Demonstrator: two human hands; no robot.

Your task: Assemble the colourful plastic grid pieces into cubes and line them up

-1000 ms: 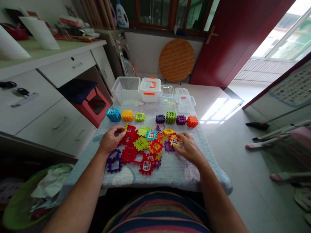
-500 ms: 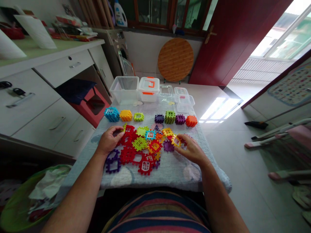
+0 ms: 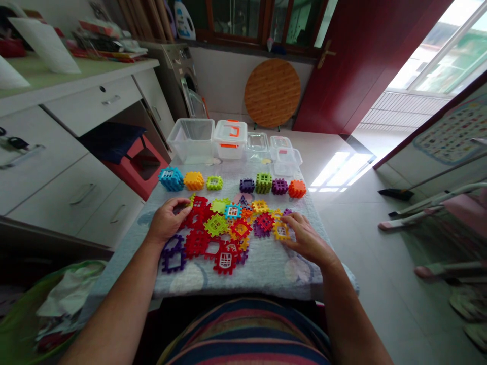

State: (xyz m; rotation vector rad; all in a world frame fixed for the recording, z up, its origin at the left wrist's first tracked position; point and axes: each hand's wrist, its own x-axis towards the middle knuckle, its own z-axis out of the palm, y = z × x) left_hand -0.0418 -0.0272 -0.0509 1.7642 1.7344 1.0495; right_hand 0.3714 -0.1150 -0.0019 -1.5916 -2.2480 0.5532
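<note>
Left hand [image 3: 167,220]: grip narrow, thumb and finger holding a lime-green piece [image 3: 192,200] at the left side of the pile. Right hand [image 3: 306,237]: fingers curved, fingertips at the right side of a yellow piece [image 3: 281,231] with a white window; whether this grip is closed on it cannot be told.

The pile of interlocking plastic pieces [image 3: 196,243] lies across the middle of the cloth-covered worktop [image 3: 262,278], nearer the near edge than the containers. Red pieces predominate at its left. Two dark purple frames [image 3: 174,260] lie towards the near left corner; a red piece with a white window [image 3: 225,260] lies closest to the near edge. A blue piece [image 3: 233,211] rests on top, near the centre.

Beyond the pile, seven stacks stand in a row from left edge to right edge: blue [image 3: 171,179], yellow, lime, navy, green, purple and orange [image 3: 297,189]. Along the far edge stand an open clear bin [image 3: 191,144], a lidded box [image 3: 230,141] with orange latches, and smaller clear containers [image 3: 287,161].
</note>
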